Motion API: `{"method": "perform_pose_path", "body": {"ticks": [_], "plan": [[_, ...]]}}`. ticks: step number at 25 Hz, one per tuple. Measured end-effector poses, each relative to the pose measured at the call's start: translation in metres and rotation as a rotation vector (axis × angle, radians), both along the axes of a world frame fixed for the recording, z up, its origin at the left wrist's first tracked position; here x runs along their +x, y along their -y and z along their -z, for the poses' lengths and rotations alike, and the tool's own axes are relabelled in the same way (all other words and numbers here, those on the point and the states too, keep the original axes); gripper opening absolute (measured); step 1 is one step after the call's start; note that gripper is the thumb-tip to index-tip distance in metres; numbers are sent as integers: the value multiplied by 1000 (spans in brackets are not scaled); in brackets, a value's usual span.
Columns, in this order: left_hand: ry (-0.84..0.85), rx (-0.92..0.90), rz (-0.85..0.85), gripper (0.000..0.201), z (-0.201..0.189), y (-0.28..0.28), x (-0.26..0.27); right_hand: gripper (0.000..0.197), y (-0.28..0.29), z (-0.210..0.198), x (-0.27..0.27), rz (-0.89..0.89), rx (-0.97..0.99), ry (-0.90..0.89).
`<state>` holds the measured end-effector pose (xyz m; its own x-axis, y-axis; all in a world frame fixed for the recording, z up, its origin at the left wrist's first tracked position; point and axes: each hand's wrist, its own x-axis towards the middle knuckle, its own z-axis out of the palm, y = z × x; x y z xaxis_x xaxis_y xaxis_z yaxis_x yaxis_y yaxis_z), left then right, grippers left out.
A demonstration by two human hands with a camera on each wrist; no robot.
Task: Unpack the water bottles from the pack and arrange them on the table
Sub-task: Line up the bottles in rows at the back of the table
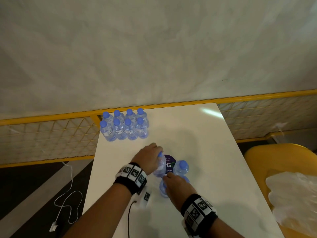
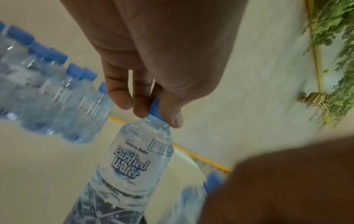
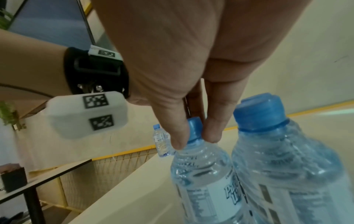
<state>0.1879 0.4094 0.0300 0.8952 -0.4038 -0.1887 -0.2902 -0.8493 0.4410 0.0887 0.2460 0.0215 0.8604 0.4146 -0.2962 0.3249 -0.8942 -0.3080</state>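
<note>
- Two hands reach over the white surface (image 1: 197, 134), both with black wrist bands with square black-and-white marks.
- The left hand (image 1: 147, 158) comes in from the left, and its fingers (image 2: 139, 106) pinch the blue cap of a clear plastic water bottle with a "Purified Water" label (image 2: 132, 163). This bottle leans, with its cap tipped toward the far side.
- The right hand (image 1: 176, 184) points down, and its fingers (image 3: 178, 136) pinch the blue cap of a second clear water bottle (image 3: 203, 174).
- One more clear bottle with a blue cap (image 1: 181, 167) stands upright just beside the right hand, on its far right side.
- Both held bottles and this one are close together near the middle of the surface, by a round purple sticker (image 1: 169, 163).
- Eight clear bottles with blue caps (image 1: 124, 124) stand in two rows of four at the far left corner, well apart from the hands.
- Lots of bare surface lies between the hands and those rows, and on the far right too.
- The left edge of the surface is near the left arm. A yellow rail with wire mesh (image 1: 51, 133) runs behind the far edge.
- A yellow chair (image 1: 257, 155) sits to the right with crinkly clear plastic wrap (image 1: 295, 200) on it.
- A white cable (image 1: 66, 200) lies on the dark floor at the left.
</note>
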Motion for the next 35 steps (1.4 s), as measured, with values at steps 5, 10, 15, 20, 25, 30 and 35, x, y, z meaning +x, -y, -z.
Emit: {"method": "perform_pose_path", "body": {"ticks": [5,10,15,20,25,30,35], "plan": [[105,21,-20,24,-34,-2,70,11,5,-6,17,-26,28,46],[200,183,-60,30,-40,4,142,18,7,-43,68,109,211,48],[275,315,-121,26,-31,10,192,16,8,-52,116,130,241,61],[208,360,-163,28,3,0,222,21,0,-43,173,133,195,11],[180,334,-177,32,30,-11,228,26,-21,-29,236,94,117,-10],[181,340,-148,31,34,-15,236,33,-45,-6,279,53,29,2],[200,335,-128,29,33,-17,238,25,-54,9,301,81,95,52]]}}
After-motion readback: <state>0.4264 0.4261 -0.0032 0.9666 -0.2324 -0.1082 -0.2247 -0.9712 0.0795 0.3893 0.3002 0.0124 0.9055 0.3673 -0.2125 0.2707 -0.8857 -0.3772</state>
